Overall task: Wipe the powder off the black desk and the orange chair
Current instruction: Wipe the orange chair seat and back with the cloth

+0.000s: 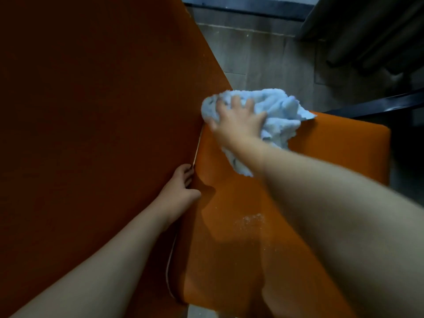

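Seat open rightward — backrest (upright) walls off the left.

Your orange chair stands on a grey tiled floor, its flat seat facing up at you and its tall backrest rising along the seat's left edge. On the seat, a scatter of white powder lies near the middle, thinning into loose specks toward the near edge. A crumpled light-blue cloth lies at the seat's far corner, just beside the backrest, pressed down beneath your right hand, and its bulk reaches past the seat's far edge.
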Motion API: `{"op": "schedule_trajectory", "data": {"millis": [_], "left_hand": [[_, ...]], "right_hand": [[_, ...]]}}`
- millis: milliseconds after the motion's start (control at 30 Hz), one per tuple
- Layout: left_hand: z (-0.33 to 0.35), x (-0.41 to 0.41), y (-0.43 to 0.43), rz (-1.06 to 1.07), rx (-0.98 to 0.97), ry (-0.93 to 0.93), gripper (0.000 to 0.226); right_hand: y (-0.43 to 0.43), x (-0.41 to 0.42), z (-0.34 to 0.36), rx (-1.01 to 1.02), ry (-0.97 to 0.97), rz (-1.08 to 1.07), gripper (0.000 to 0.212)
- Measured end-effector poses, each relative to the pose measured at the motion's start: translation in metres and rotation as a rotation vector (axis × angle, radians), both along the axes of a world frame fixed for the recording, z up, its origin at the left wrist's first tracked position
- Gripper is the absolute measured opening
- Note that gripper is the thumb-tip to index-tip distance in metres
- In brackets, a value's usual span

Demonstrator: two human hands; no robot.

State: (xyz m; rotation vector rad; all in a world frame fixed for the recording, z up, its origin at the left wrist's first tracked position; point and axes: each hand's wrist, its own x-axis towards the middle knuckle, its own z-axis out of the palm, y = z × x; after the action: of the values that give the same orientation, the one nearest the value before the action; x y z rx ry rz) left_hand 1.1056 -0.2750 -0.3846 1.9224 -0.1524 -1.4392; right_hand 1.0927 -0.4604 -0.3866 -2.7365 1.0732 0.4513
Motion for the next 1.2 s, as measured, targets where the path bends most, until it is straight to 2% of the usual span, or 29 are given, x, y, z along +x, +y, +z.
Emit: {"op": "schedule_trajectory", "data": {"millis": [67,167,233,333,367,433,500,600,633,700,767,833,867,933,1000,1033,1067,1133,1200], "left_hand": [[0.002,0.001,-0.002,0.06,-0.025,0.036,0.081],[0.004,-0.001,-0.003,0.079,-0.031,0.013,0.074],[0.005,-0.001,-0.002,0.087,-0.032,0.044,0.077],[0.005,0.001,-0.001,0.061,-0.036,0.083,0.082],[0.006,0.001,-0.001,0.047,-0.033,0.079,0.083],[0.007,0.001,-0.001,0.046,-0.037,0.082,0.083],[0.008,0.001,-0.003,0.06,-0.048,0.092,0.082],[0.011,0.0,-0.004,0.087,-0.059,0.065,0.074],[0.011,0.0,-0.003,0.078,-0.061,0.054,0.073],[0.011,0.0,-0.002,0.078,-0.057,0.076,0.076],[0.008,0.001,-0.001,0.086,-0.046,0.11,0.083],[0.007,0.002,-0.003,0.083,-0.035,0.13,0.086],[0.007,0.002,-0.003,0.087,-0.03,0.13,0.085],[0.007,0.003,-0.003,0.077,-0.028,0.1,0.082],[0.009,0.002,-0.002,0.046,-0.019,0.067,0.083],[0.01,0.002,-0.002,0.04,-0.018,0.056,0.084],[0.009,0.002,-0.003,0.045,-0.019,0.058,0.086],[0.009,0.003,-0.003,0.067,-0.021,0.096,0.09],[0.008,0.004,-0.004,0.071,-0.021,0.122,0.098]], "right_hand": [[0.033,-0.024,-0.004,-0.005,-0.004,0.169,0.049],[0.069,-0.075,0.004,0.146,-0.078,0.424,0.039],[0.055,-0.081,0.012,0.194,-0.1,0.316,0.039],[0.007,-0.033,0.011,0.07,-0.223,-0.115,0.043],[-0.004,-0.013,0.009,0.061,-0.204,-0.182,0.044],[-0.007,0.013,0.004,0.033,-0.064,-0.172,0.045],[0.011,0.008,0.002,-0.01,-0.003,-0.038,0.043],[0.053,-0.03,0.003,0.01,-0.027,0.403,0.041],[0.059,-0.039,0.005,0.05,-0.032,0.477,0.039],[0.046,-0.035,0.009,0.062,-0.107,0.364,0.04],[0.016,-0.013,0.008,0.019,-0.19,0.043,0.042],[0.002,0.004,0.008,-0.013,-0.14,-0.144,0.043],[0.008,0.006,0.006,-0.026,-0.067,-0.119,0.043],[0.036,0.0,0.005,0.001,0.009,0.08,0.045],[0.056,-0.019,0.005,0.08,-0.003,0.331,0.046],[0.053,-0.027,0.005,0.111,-0.04,0.374,0.045],[0.042,-0.027,0.006,0.121,-0.09,0.321,0.044],[0.014,-0.012,0.004,0.067,-0.178,0.068,0.044],[-0.005,0.006,0.002,0.031,-0.116,-0.07,0.043]]}}
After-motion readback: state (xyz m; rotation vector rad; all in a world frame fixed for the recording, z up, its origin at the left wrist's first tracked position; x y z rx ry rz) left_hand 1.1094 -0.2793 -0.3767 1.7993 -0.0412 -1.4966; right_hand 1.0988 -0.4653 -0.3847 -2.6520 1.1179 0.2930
